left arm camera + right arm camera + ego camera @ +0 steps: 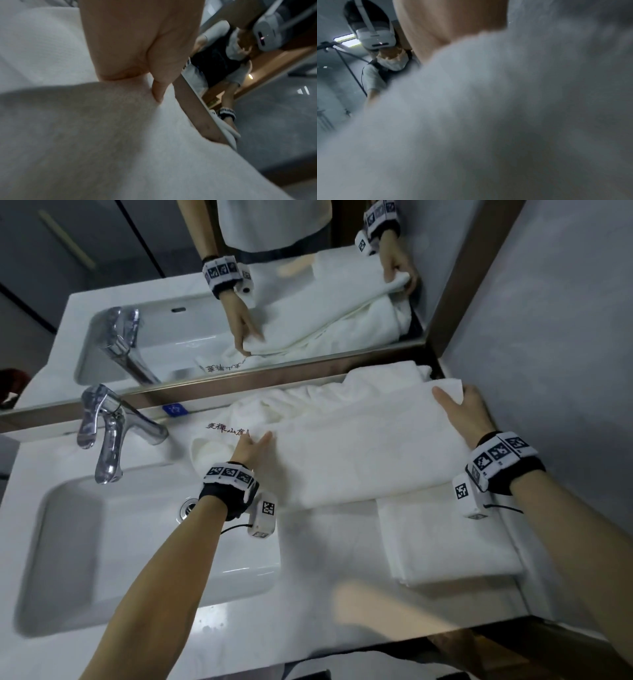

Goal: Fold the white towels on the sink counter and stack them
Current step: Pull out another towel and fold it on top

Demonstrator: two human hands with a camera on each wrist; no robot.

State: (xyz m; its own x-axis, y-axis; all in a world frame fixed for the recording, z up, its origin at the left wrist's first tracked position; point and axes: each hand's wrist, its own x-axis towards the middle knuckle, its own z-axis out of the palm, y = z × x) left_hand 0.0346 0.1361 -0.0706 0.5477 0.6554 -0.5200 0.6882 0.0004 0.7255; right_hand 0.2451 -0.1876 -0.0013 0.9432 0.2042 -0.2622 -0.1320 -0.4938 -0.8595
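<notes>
The large white terry towel (359, 453) lay with its long axis left-to-right across the white sink counter (308, 628), the left hand (251, 448) and right hand (467, 414) each pinching a far corner.

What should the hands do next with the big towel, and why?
Probably bring the two held ends together to halve it. The left hand and right hand each grip an end of the wide towel, which is still longer than the folded towel beneath it.
</notes>
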